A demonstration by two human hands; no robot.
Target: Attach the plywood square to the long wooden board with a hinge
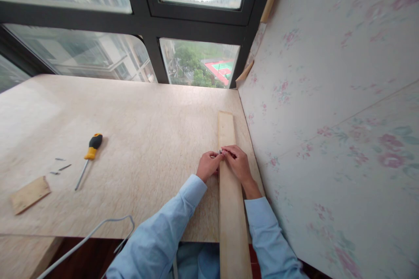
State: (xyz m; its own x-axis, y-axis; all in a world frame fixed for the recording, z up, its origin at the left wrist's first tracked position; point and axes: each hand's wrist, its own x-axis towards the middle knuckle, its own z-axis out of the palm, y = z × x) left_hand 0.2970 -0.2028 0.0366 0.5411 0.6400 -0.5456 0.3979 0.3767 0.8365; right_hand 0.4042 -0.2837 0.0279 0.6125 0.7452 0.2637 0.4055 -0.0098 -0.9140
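Wooden board (231,205), hands (208,166) (238,163) at left edge — metal piece (220,152) pinched, wall (314,148) near

Pale tan board (231,209), black-yellow screwdriver (91,151), blue sleeves (163,226); pink-flowered white wallpaper (327,96)

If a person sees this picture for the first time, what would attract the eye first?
Probably the left hand and the right hand, meeting at the left edge of the long wooden board. Next, perhaps the yellow-and-black screwdriver lying on the pale surface at left, then the flowered wall filling the right side.
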